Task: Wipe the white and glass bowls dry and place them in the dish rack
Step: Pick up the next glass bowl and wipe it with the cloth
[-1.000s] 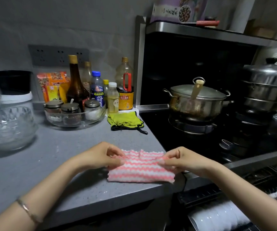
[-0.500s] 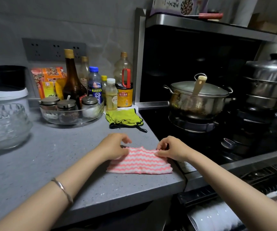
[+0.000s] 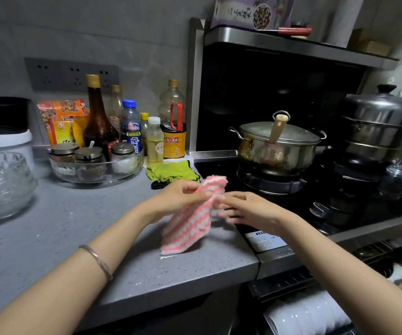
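Head view: the cloth (image 3: 190, 218), flat on the counter (image 3: 62, 238) a second ago with both hands pinching its far edge, now hangs from the left hand (image 3: 180, 197), which pinches its upper part. The right hand (image 3: 246, 209) has let go, fingers loosely spread just beside it; whether they touch it is blurred. Judgement: wiping not yet begun. The glass bowl (image 3: 1, 182) stands far left on the counter, cut by the frame. White dishes (image 3: 306, 313) at lower right are half hidden; the rack is not clearly made out.
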A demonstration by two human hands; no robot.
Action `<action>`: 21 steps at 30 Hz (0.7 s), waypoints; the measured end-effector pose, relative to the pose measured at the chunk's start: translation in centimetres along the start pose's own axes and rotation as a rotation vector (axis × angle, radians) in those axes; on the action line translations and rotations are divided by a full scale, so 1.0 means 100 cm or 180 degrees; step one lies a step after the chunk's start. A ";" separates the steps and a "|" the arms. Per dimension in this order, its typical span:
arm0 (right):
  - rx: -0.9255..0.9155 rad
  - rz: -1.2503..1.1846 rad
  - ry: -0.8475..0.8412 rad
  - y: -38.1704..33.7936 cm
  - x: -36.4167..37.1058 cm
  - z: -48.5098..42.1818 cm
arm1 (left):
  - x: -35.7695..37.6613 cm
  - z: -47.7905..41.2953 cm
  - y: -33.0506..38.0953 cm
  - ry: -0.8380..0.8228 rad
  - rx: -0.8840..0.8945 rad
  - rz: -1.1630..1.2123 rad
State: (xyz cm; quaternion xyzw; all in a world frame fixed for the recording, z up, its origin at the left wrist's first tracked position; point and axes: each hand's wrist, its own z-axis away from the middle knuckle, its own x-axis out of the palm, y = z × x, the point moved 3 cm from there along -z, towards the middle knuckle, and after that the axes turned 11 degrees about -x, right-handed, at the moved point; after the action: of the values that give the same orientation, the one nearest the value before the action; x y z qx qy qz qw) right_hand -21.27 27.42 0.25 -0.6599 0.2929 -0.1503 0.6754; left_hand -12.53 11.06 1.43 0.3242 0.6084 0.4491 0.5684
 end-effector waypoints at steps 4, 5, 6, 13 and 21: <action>0.0396 -0.0940 -0.0223 -0.003 0.013 -0.003 | -0.014 0.005 0.011 0.0027 -0.0013 0.0774; 0.0349 -0.1069 -0.0246 -0.006 0.016 -0.004 | -0.016 0.006 0.013 0.0012 -0.0011 0.0899; 0.0277 -0.1222 -0.0261 -0.010 0.019 -0.007 | -0.019 0.007 0.016 0.0030 -0.0001 0.0957; -0.0787 -0.1013 0.0668 -0.057 0.004 -0.031 | -0.048 -0.003 0.038 0.0883 0.0137 0.0741; -0.1249 0.0256 0.0591 -0.075 0.006 0.006 | -0.045 0.029 0.026 0.0637 0.0306 0.0253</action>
State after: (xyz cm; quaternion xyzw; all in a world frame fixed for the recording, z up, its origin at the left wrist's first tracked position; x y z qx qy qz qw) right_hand -19.03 26.94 7.48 -0.7498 0.4035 -0.1234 0.5096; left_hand -9.36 8.47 5.79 0.3285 0.6696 0.4717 0.4703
